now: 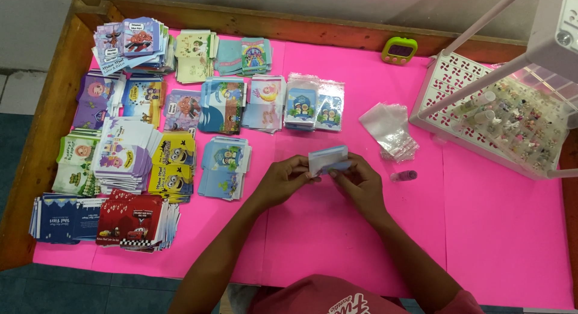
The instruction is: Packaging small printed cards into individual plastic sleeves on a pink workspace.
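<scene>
Two hands: both met over the middle of the pink table cover [337, 230], seen from the head camera.
Left hand: the left hand [288, 177] had its fingers curled shut on the left end of a small blue-and-white envelope [329, 158].
Right hand: the right hand [360, 180] pinched the right end of the same envelope, thumb and fingertips closed on its lower edge.
Envelope: it was held just above the cover, lying lengthwise between the two hands, tilted slightly up to the right.
Left of the hands: a stack of blue cartoon envelopes [224, 167] lay near the left hand; beyond it were yellow cartoon envelopes [173, 164], a purple-and-white heap [125, 154] and red car-print envelopes [137, 222].
Behind the hands: two bagged packs of blue envelopes [315, 104] lay further up the table.
Right of the hands: a pile of clear plastic bags [390, 130] lay near the right hand, and a small dark cylinder [403, 176] lay just beside that hand.
Far right: a white lattice basket [448, 88] held small trinkets, too small to tell apart.
Back edge: a green digital timer [400, 50] stood by the wooden table rim [301, 25].
</scene>
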